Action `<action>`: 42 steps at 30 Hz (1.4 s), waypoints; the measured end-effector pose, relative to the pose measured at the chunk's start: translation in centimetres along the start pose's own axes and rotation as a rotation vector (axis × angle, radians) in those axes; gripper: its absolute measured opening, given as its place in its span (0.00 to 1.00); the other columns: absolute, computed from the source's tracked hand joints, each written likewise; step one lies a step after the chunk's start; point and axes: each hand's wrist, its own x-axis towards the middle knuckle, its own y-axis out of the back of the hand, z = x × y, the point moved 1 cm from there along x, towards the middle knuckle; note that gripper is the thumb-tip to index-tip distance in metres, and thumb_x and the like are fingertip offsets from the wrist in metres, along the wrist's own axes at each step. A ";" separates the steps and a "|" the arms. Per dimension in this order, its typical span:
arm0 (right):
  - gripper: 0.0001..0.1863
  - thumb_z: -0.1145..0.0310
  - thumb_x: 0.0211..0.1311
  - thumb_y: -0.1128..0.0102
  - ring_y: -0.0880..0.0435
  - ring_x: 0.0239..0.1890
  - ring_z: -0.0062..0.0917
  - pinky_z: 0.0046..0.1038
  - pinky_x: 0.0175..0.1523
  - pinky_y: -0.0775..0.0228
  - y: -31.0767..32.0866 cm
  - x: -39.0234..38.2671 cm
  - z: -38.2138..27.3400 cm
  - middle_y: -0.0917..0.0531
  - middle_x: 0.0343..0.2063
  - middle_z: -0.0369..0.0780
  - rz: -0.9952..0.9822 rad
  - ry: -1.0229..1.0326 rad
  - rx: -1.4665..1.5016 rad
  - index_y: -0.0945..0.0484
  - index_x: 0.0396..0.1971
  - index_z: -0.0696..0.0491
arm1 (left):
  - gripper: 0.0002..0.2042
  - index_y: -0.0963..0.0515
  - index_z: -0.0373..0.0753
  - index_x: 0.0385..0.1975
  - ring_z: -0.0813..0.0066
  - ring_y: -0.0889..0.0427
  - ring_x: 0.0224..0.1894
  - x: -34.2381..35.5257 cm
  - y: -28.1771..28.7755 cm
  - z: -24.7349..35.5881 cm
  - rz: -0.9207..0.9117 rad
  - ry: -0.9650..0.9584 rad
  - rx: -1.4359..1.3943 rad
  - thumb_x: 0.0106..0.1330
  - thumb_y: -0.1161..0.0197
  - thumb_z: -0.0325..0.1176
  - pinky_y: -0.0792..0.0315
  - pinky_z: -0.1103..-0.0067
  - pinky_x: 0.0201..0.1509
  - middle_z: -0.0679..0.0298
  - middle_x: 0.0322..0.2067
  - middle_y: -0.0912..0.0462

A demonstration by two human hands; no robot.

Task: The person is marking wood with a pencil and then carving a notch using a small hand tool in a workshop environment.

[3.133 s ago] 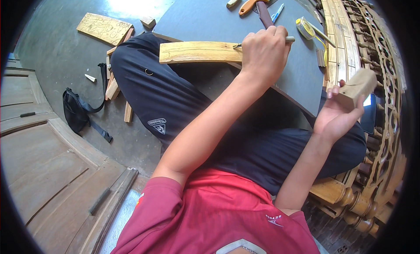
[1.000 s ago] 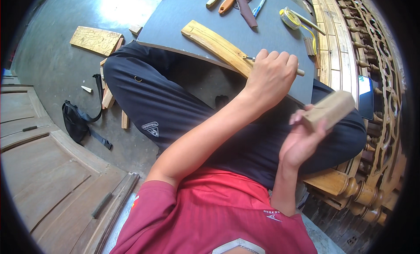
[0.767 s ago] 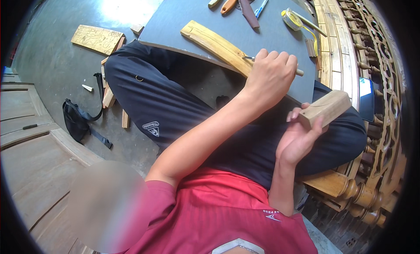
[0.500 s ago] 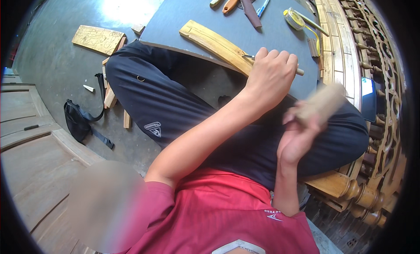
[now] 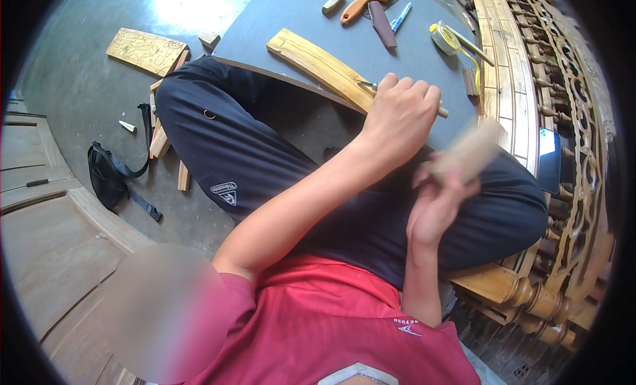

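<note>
Clenched around the chisel (image 5: 443, 111) is the left hand (image 5: 399, 116); the tip is at the plank (image 5: 315, 61), which lies on the board (image 5: 318, 20). The right hand (image 5: 432, 203) grasps a blurred block (image 5: 472, 148) between thumb and fingers.

L hand (image 5: 399, 120): chisel (image 5: 443, 112), gripped, tip at wood strip (image 5: 311, 61) on grey worktop (image 5: 424, 63). R hand (image 5: 437, 203): wood block (image 5: 469, 150), blurred, held up nr L hand. Also on worktop: paintbrush (image 5: 360, 6), tape meas. (image 5: 444, 39), brown roll (image 5: 382, 26). Floor (image 5: 199, 209), left: blk bag (image 5: 106, 176); patterned board (image 5: 146, 51).
</note>
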 end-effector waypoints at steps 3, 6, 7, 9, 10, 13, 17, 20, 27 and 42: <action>0.27 0.58 0.83 0.54 0.23 0.36 0.27 0.28 0.40 0.30 0.7 -0.2 -1.0 0.24 0.48 0.48 -0.333 -0.228 -0.205 0.50 0.71 0.50 | 0.06 0.23 0.40 0.31 0.61 0.18 0.34 0.0 0.3 -0.7 0.007 0.014 -0.002 0.66 0.34 0.32 0.31 0.66 0.43 0.63 0.28 0.18; 0.28 0.58 0.82 0.52 0.23 0.36 0.26 0.27 0.38 0.29 -0.4 -0.1 -0.6 0.24 0.49 0.48 0.014 0.035 0.014 0.51 0.71 0.50 | 0.05 0.23 0.40 0.31 0.62 0.18 0.34 0.1 0.3 -0.5 0.010 0.011 -0.005 0.65 0.34 0.32 0.31 0.66 0.44 0.63 0.28 0.18; 0.28 0.58 0.82 0.52 0.23 0.36 0.26 0.27 0.39 0.29 -0.2 -0.7 0.2 0.24 0.50 0.48 -0.079 -0.011 -0.037 0.50 0.71 0.50 | 0.05 0.22 0.40 0.31 0.63 0.18 0.35 0.1 0.2 -0.4 0.018 -0.005 0.001 0.65 0.34 0.32 0.31 0.66 0.44 0.63 0.28 0.18; 0.24 0.57 0.82 0.53 0.23 0.35 0.27 0.29 0.38 0.29 0.2 -0.5 -0.2 0.23 0.48 0.48 -0.353 -0.133 -0.274 0.45 0.67 0.49 | 0.05 0.22 0.40 0.31 0.63 0.18 0.35 -0.1 0.7 -1.0 0.001 0.014 0.010 0.65 0.34 0.32 0.31 0.66 0.44 0.64 0.29 0.18; 0.23 0.56 0.81 0.53 0.23 0.35 0.27 0.29 0.38 0.29 -0.3 -0.3 -0.9 0.23 0.47 0.48 -0.389 -0.208 -0.219 0.44 0.66 0.49 | 0.05 0.22 0.40 0.31 0.63 0.18 0.35 -0.2 0.9 -1.2 -0.018 0.031 0.019 0.65 0.34 0.32 0.31 0.67 0.44 0.64 0.29 0.18; 0.24 0.52 0.81 0.54 0.24 0.33 0.26 0.29 0.38 0.30 -0.2 1.6 -1.9 0.22 0.45 0.46 -0.160 -0.037 -0.051 0.41 0.66 0.49 | 0.05 0.22 0.40 0.31 0.63 0.18 0.35 -0.2 0.5 -1.1 0.021 0.002 0.002 0.65 0.34 0.32 0.31 0.67 0.44 0.64 0.28 0.19; 0.26 0.51 0.81 0.54 0.26 0.33 0.25 0.28 0.41 0.33 0.4 2.2 -3.0 0.21 0.44 0.44 -0.099 -0.013 -0.027 0.35 0.65 0.55 | 0.05 0.22 0.40 0.31 0.63 0.18 0.35 -0.3 0.9 -0.8 -0.012 -0.042 0.018 0.65 0.34 0.32 0.30 0.68 0.43 0.64 0.29 0.20; 0.22 0.52 0.81 0.54 0.24 0.33 0.27 0.29 0.40 0.31 0.9 1.6 -2.6 0.22 0.45 0.46 -0.148 -0.046 -0.069 0.38 0.64 0.49 | 0.06 0.22 0.40 0.31 0.64 0.18 0.35 -0.1 0.6 0.1 -0.035 -0.035 0.071 0.64 0.33 0.33 0.29 0.69 0.44 0.63 0.30 0.20; 0.24 0.56 0.79 0.53 0.24 0.33 0.27 0.29 0.40 0.31 0.9 0.4 -1.9 0.22 0.46 0.48 -0.155 -0.086 -0.099 0.40 0.66 0.51 | 0.09 0.24 0.39 0.32 0.63 0.16 0.34 -0.1 2.3 -0.1 -0.069 -0.118 0.038 0.63 0.31 0.35 0.27 0.69 0.41 0.63 0.30 0.22; 0.24 0.56 0.78 0.52 0.24 0.35 0.26 0.29 0.40 0.31 1.6 0.7 -2.3 0.21 0.46 0.48 -0.105 -0.063 -0.114 0.39 0.66 0.51 | 0.10 0.25 0.38 0.36 0.61 0.16 0.28 -1.8 4.1 1.6 -0.181 -0.030 -0.011 0.70 0.34 0.37 0.23 0.68 0.31 0.60 0.32 0.25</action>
